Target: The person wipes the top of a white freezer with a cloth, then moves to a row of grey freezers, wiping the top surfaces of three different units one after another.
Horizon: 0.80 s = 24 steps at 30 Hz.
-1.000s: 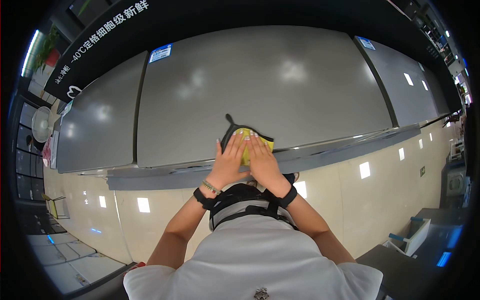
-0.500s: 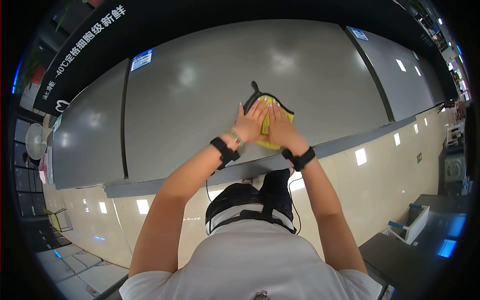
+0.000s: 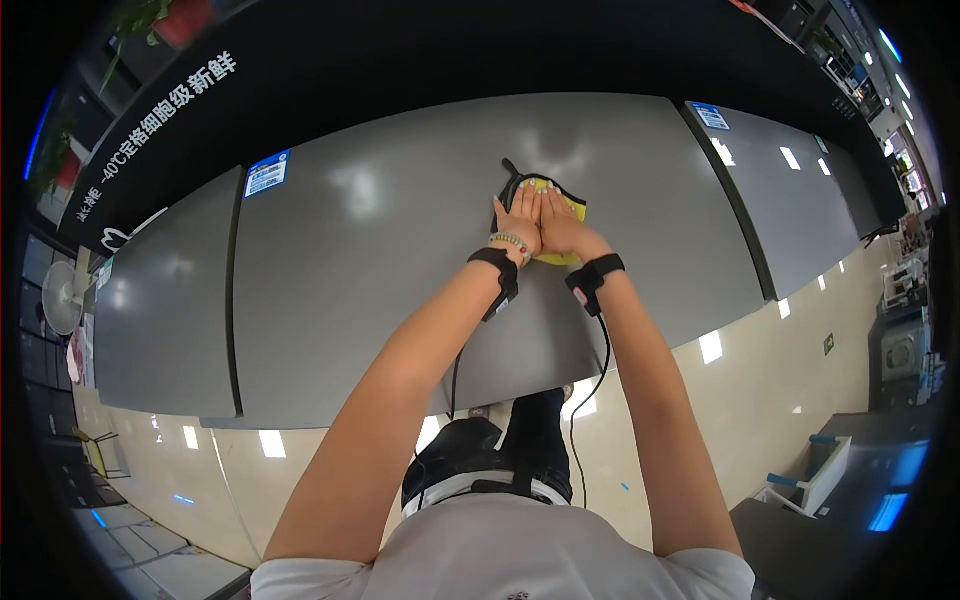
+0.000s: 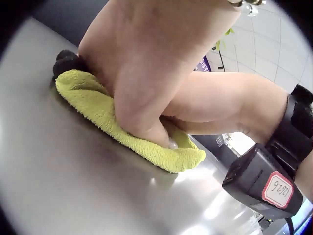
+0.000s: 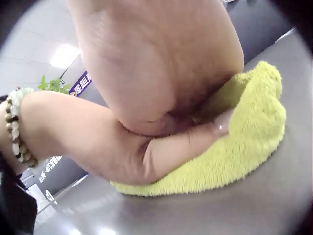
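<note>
A yellow cleaning cloth (image 3: 560, 259) with a black edge and a black loop lies on a wide grey metal surface (image 3: 340, 300). On the cloth, side by side, my left hand (image 3: 521, 222) and right hand (image 3: 562, 228) press down with straight fingers pointing away from me. The left wrist view shows the fluffy cloth (image 4: 98, 105) against the shiny surface, its edge curling up beside the hands. In the right wrist view, a thumb lies along the cloth (image 5: 254, 127), and the fingertips are hidden.
Dark seams separate the middle panel from a left panel (image 3: 165, 300) and a right panel (image 3: 775, 180). A blue-and-white label (image 3: 267, 174) sits at the back left corner. Behind rises a black wall with white lettering (image 3: 190, 98). A cable (image 3: 605, 350) hangs from my right wrist.
Both hands have slid the cloth from near the front edge forward and to the right, farther in over the grey surface. My arms are now stretched out more. The hands stay flat on it.
</note>
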Each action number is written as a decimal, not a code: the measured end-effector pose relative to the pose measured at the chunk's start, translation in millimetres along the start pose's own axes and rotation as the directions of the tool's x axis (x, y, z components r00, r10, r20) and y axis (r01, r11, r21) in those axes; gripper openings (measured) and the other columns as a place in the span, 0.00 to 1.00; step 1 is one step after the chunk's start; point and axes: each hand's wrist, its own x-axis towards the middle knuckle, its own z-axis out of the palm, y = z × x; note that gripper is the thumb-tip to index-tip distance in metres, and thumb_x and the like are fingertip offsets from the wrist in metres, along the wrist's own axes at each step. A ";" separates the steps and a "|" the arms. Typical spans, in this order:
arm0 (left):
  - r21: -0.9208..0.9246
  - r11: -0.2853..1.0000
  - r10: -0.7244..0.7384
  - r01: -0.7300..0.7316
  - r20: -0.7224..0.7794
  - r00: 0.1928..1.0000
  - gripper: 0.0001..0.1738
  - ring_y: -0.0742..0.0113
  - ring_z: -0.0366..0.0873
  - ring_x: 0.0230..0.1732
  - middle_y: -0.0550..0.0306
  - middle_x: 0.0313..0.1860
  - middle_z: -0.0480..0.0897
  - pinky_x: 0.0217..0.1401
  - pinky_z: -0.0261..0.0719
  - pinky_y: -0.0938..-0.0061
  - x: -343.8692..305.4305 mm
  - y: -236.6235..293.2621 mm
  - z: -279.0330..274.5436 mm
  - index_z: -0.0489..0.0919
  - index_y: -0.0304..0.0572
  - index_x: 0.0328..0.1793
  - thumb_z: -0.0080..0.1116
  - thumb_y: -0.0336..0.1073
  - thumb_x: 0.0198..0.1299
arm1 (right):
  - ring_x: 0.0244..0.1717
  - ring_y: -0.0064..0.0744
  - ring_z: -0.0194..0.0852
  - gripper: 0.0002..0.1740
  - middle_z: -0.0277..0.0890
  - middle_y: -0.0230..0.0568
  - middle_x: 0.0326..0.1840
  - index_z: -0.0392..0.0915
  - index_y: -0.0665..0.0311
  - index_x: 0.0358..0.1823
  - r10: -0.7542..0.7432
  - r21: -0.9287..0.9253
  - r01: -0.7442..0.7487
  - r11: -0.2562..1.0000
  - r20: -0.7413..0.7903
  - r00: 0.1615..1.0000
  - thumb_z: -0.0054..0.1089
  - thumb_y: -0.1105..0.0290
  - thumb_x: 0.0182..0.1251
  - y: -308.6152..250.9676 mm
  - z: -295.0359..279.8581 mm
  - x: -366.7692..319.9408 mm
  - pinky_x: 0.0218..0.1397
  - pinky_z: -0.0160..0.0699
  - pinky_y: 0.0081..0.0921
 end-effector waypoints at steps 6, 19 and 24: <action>-0.013 0.999 -0.037 0.036 -0.132 0.991 0.49 0.64 0.31 0.78 0.62 0.78 0.37 0.69 0.37 0.33 57.8 -8.5 -11.9 0.42 0.49 0.76 0.52 0.55 0.54 | 0.78 0.42 0.29 0.36 0.34 0.47 0.77 0.43 0.67 0.72 0.158 0.102 -0.146 0.984 -0.128 0.979 0.38 0.61 0.65 17.7 -20.7 40.9 0.75 0.38 0.45; -0.204 0.978 -0.069 0.031 -0.179 0.981 0.46 0.68 0.32 0.77 0.65 0.78 0.38 0.68 0.34 0.32 118.2 -18.7 -40.4 0.41 0.53 0.77 0.51 0.50 0.56 | 0.77 0.42 0.32 0.33 0.38 0.45 0.77 0.45 0.65 0.72 0.206 0.171 -0.176 0.969 -0.173 0.963 0.32 0.61 0.67 46.7 -53.2 89.7 0.74 0.39 0.46; -0.200 0.980 -0.023 -0.010 -0.163 0.986 0.49 0.67 0.31 0.78 0.64 0.78 0.37 0.70 0.36 0.34 105.8 -22.7 -37.0 0.42 0.52 0.76 0.54 0.54 0.53 | 0.78 0.40 0.29 0.33 0.34 0.43 0.78 0.44 0.64 0.73 0.202 0.193 -0.172 0.966 -0.146 0.968 0.30 0.63 0.66 39.2 -51.2 78.3 0.75 0.33 0.49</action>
